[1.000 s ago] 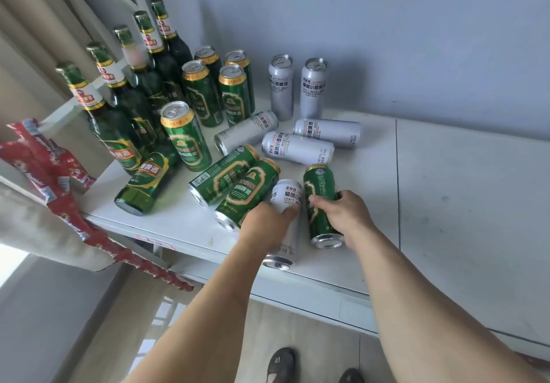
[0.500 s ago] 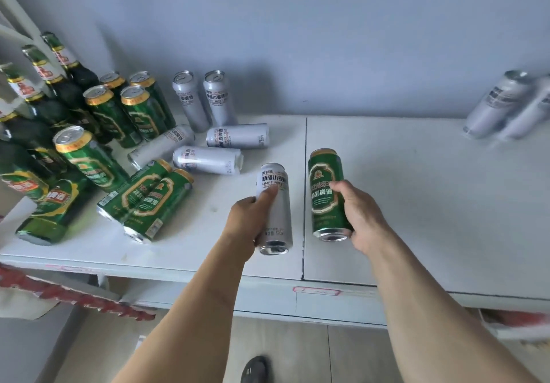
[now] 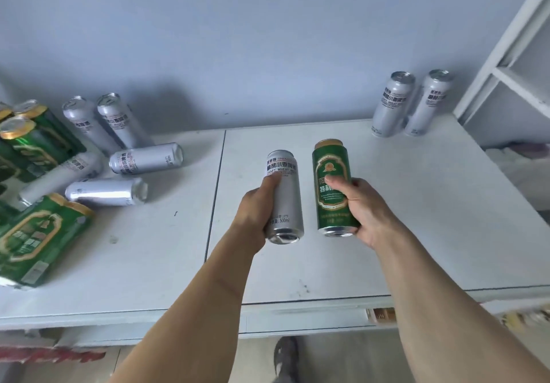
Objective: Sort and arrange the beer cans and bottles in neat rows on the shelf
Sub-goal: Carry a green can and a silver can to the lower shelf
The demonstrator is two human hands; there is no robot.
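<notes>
Now my left hand (image 3: 257,207) grips a silver wheat beer can (image 3: 284,196), fingers curled round its body, thumb up on the label. My right hand (image 3: 361,208) grips a green beer can (image 3: 333,187) the same way, thumb across the front of the label. Both cans are held just beside each other, not touching, bases toward me, over the middle of the white shelf top (image 3: 416,233), just right of the seam between its two panels.

At the back right corner two silver cans (image 3: 412,104) stand upright side by side, close to the wall (image 3: 268,40). At the back left, two more upright silver cans (image 3: 101,122) stand just beside each other. In front of those, three silver cans lie on their sides: one (image 3: 145,158) nearest the seam, one (image 3: 107,192) closer to the front, and one (image 3: 62,175) further left, partly hidden by green cans.

Along the left edge a cluster of upright green cans (image 3: 26,141) is blurred and cut by the frame. Near the front left, green cans lying on their sides (image 3: 38,239) are also blurred; count unclear.

A white shelf frame (image 3: 506,64) rises at the right edge. Below the front edge, a shoe (image 3: 285,356) shows on the floor.
</notes>
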